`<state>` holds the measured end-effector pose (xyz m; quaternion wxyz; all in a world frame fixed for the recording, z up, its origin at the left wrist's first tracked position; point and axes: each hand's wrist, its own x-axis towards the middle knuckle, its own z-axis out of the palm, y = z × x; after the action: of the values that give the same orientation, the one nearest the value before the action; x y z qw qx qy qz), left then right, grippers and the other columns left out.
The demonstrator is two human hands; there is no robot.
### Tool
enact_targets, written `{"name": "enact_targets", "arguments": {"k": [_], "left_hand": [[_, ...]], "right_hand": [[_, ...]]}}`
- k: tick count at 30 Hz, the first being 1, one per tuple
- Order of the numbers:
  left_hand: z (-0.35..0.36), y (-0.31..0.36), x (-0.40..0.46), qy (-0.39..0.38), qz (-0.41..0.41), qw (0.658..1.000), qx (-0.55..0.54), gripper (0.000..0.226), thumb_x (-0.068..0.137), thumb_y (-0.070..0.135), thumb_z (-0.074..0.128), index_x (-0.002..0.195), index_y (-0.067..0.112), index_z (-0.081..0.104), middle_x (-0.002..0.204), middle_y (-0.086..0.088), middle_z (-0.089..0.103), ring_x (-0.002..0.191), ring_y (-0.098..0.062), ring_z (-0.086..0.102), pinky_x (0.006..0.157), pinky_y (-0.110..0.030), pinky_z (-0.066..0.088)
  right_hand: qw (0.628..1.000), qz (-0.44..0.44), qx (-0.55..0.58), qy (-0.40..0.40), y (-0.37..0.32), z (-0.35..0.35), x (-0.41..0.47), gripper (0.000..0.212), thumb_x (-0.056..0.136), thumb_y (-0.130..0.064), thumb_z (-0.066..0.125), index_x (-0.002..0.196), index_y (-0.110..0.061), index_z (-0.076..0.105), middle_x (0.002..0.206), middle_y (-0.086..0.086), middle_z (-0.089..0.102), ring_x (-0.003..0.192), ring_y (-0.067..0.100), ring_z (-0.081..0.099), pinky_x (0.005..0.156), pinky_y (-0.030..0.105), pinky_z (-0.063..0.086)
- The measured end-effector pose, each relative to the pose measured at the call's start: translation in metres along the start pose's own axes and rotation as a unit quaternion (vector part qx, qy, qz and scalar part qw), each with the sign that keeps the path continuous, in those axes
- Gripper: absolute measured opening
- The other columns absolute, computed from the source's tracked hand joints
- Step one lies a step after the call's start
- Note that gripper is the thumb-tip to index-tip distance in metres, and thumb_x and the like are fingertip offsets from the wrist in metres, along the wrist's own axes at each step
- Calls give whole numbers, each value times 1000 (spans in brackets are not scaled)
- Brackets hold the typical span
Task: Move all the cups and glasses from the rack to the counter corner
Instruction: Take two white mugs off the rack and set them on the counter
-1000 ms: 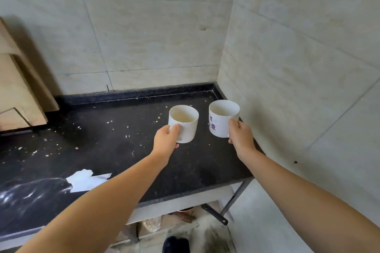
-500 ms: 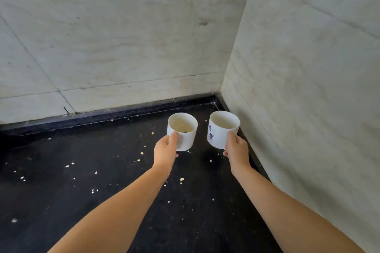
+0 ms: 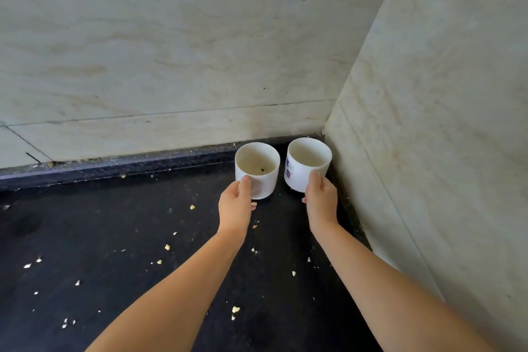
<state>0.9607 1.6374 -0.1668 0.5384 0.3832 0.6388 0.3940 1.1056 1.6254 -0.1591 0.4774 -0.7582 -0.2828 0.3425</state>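
Two white cups are side by side at the back right corner of the black counter (image 3: 114, 237). My left hand (image 3: 235, 204) grips the plain white cup (image 3: 261, 177), thumb on its near wall; a dark speck lies inside it. My right hand (image 3: 321, 200) grips the cup with blue characters (image 3: 303, 168), which sits close to the right wall. Both cups are upright and low over the counter; whether their bases touch it I cannot tell. The rack is out of view.
Pale tiled walls (image 3: 171, 51) meet at the corner just behind and to the right of the cups. A raised black lip (image 3: 114, 166) runs along the counter's back edge. Small pale crumbs (image 3: 167, 246) are scattered over the counter.
Both hands have carried the cups forward and down into the counter's back right corner. The view has closed in, so the counter's front edge and the wooden boards are out of sight.
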Motion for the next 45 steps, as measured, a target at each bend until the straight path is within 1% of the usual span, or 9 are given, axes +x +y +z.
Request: {"name": "enact_targets", "arguments": {"k": [7,11,18,22,28,32,36,39,45], "left_hand": [[11,-6,18,12,-7,1000,-15,36,97,36,43,83,8,61,79,2,59,73,-12,54,85,-46,54],[16,-7,21,2,2,1000,-7,36,98,35,42,68,18,51,69,4,50,73,-16,52,71,-29,47],[9,-12,28,-28,12,999,30,35,100,34,38,70,19,49,72,4,49,75,-11,53,83,-33,52],[1,-6,32,-42,7,992,117,33,98,39,39,87,11,53,88,-5,55,84,-17,52,74,-31,44],[-23,29,13,13,55,966,252,43,95,27,49,134,12,42,130,-11,51,119,-29,49,95,-45,49],[-39,66,-20,-41,174,922,343,40,95,25,46,134,14,45,134,-12,45,122,-30,45,100,-47,44],[-71,84,-63,-58,279,813,508,36,95,26,42,130,15,47,131,-7,48,121,-27,46,98,-41,40],[-101,86,-85,-46,319,752,575,36,96,28,40,129,15,46,130,-7,48,120,-27,46,98,-40,39],[-169,91,-119,-1,303,744,596,38,97,29,39,132,14,43,132,-8,46,123,-27,44,100,-40,38]], "right_hand": [[1000,-25,-4,13,13,8,15,41,99,-23,40,58,-21,40,62,-1,45,71,22,50,55,25,34],[1000,-23,11,-1,22,12,19,32,100,-24,37,73,-16,53,84,14,63,64,14,53,53,12,42],[1000,-6,3,-26,25,12,20,34,100,-25,36,66,-25,43,68,-6,45,68,11,47,76,32,45],[998,-1,-62,-32,18,5,20,26,99,-30,37,91,-10,53,89,3,55,82,17,52,70,28,38],[982,-97,-162,12,-21,-17,-4,20,94,-19,47,108,-7,55,106,8,54,104,23,52,83,32,46],[937,-167,-307,-2,-61,-35,-40,42,95,-19,45,136,-9,42,136,12,46,125,28,43,98,39,42],[801,-246,-544,-37,-80,-38,-90,44,95,-28,43,136,-12,38,137,11,44,124,30,44,95,43,41],[770,-265,-578,-57,-82,-33,-123,42,94,-27,42,134,-15,38,137,9,43,127,29,40,100,44,35],[733,-332,-586,-100,-95,-10,-175,42,95,-25,40,135,-14,38,138,10,40,127,29,37,99,44,34]]}}
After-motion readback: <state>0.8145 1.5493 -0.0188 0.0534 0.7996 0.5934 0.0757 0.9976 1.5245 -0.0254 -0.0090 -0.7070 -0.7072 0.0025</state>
